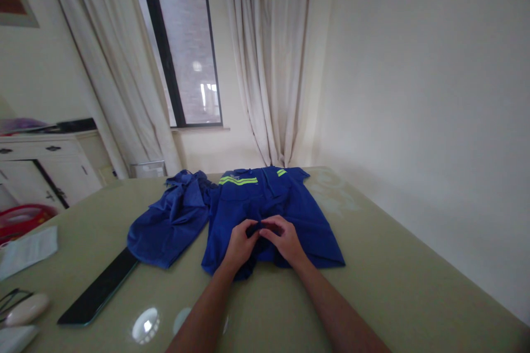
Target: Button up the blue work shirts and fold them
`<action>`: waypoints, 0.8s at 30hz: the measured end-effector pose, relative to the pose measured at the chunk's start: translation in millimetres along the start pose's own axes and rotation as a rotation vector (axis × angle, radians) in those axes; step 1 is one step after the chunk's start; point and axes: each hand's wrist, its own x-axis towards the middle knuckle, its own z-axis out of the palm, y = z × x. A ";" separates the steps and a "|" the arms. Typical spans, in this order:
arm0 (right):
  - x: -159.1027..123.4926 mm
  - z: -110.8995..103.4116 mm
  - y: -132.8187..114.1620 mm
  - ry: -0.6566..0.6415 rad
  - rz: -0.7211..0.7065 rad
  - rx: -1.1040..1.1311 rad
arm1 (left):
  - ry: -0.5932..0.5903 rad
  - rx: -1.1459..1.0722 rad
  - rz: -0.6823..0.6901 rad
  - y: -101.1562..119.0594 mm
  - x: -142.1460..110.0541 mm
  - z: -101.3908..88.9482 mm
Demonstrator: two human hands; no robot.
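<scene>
A blue work shirt (317, 215) with yellow-green stripes across its chest lies spread on the table, its hem toward me. My left hand (241, 242) and my right hand (285, 236) meet over the shirt's lower front. Both pinch the fabric close together, near the front opening; the exact bit between the fingertips is too small to make out. Left of the shirt, touching or nearly touching it, lies a second blue garment (174, 226), bunched and creased.
A long dark flat object (99, 289) lies partly under the second garment. Farther left are a whitish sheet (31, 251), a pale rounded object (28, 309) and a red item (27, 218). The wall (434, 121) borders the table (385, 281) on the right; curtains (275, 55) hang behind.
</scene>
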 end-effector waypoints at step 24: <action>2.3 1.5 5.4 -0.038 0.000 -0.093 | 0.038 0.090 0.134 5.4 -3.3 0.9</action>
